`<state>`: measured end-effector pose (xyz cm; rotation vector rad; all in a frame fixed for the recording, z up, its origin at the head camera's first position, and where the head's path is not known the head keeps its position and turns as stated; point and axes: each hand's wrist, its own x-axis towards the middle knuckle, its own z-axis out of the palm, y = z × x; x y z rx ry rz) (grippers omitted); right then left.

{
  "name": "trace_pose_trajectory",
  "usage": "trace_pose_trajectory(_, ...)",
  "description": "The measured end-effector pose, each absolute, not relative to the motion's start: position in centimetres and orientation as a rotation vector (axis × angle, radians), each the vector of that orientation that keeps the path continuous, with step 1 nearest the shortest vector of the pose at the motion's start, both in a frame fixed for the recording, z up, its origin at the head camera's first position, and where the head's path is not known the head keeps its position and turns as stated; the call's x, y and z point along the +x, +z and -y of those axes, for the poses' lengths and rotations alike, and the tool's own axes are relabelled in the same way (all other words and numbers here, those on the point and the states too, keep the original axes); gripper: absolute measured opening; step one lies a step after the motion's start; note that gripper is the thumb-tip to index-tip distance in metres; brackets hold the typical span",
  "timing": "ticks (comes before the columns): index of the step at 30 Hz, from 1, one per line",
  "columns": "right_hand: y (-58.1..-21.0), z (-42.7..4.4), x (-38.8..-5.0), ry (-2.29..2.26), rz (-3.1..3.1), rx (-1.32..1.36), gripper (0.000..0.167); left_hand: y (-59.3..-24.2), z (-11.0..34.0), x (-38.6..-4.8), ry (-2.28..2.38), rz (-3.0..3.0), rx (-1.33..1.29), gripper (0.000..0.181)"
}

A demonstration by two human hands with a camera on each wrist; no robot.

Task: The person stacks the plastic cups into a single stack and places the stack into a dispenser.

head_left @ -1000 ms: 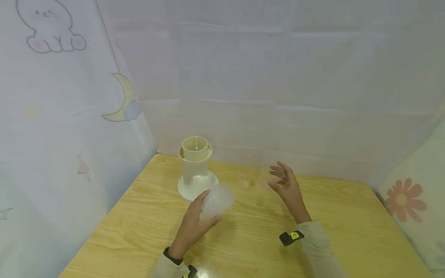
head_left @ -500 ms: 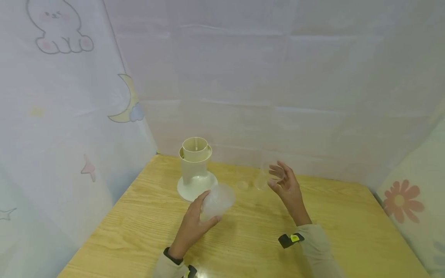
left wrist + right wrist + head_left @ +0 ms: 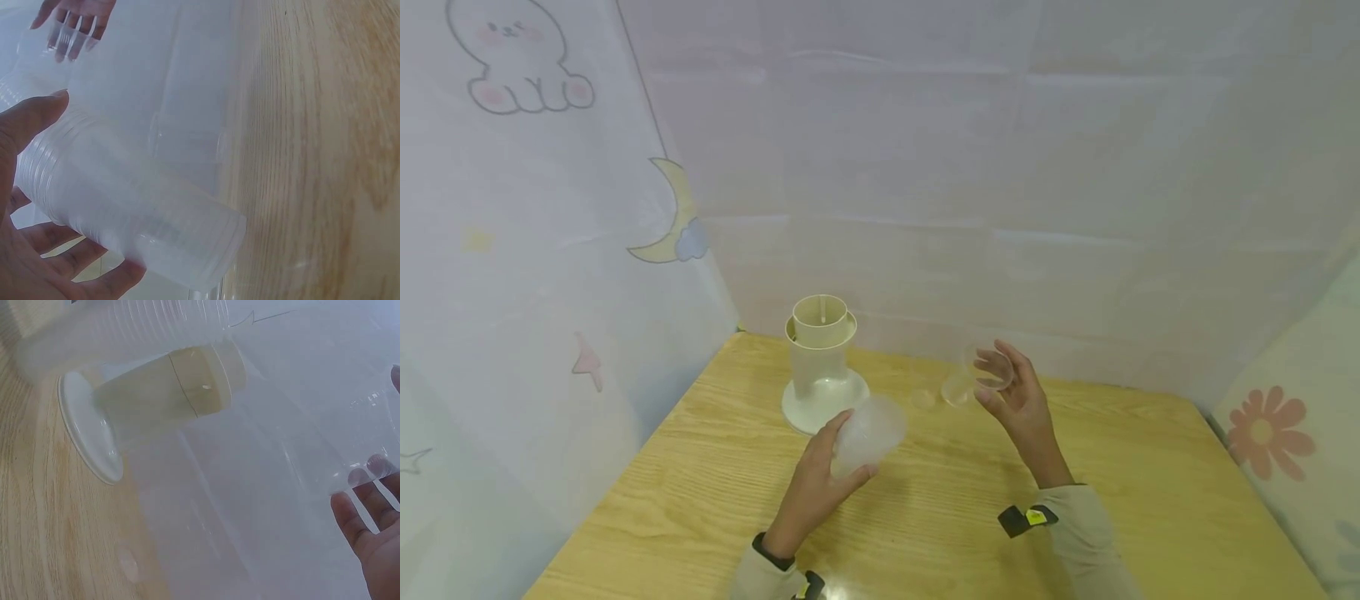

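Note:
My left hand [image 3: 816, 483] holds a stack of nested clear plastic cups [image 3: 871, 432], its thumb and fingers curled around the sides. In the left wrist view the stack [image 3: 144, 194] lies tilted across the palm. My right hand [image 3: 1024, 421] grips a single clear plastic cup [image 3: 988, 368], tilted and held above the table; in the right wrist view its fingers [image 3: 353, 522] touch the cup's wall [image 3: 359, 450]. Another clear cup [image 3: 187, 144] stands on the table between the hands, faint in the head view except for its base [image 3: 923, 399].
A cream cylindrical stand [image 3: 818, 362] with a round white foot [image 3: 801, 412] stands behind my left hand, a narrower ring rising from its top. The wooden table [image 3: 925, 533] ends at a pale curtain [image 3: 880, 267] behind, with patterned cloth at both sides.
My right hand has lifted slightly and tipped its cup, so the cup's rim and bottom show more plainly. The left hand and its stack of cups have stayed in place.

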<state>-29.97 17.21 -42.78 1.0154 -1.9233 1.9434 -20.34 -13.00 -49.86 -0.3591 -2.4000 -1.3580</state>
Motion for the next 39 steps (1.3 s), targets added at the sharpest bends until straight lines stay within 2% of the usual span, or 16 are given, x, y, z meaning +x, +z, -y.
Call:
trace_pose_trajectory(23, -40.8, -14.7, -29.3, 1.960, 1.711, 1.279, 0.069, -49.7, 12.9, -20.2, -1.367, 2.430, -0.315, 0.080)
trace_pose_trajectory(39, -41.0, -11.9, -28.8, 1.951, 1.660, 1.405, 0.072, -49.7, 13.0, -20.2, -1.374, 2.424, -0.324, 0.080)
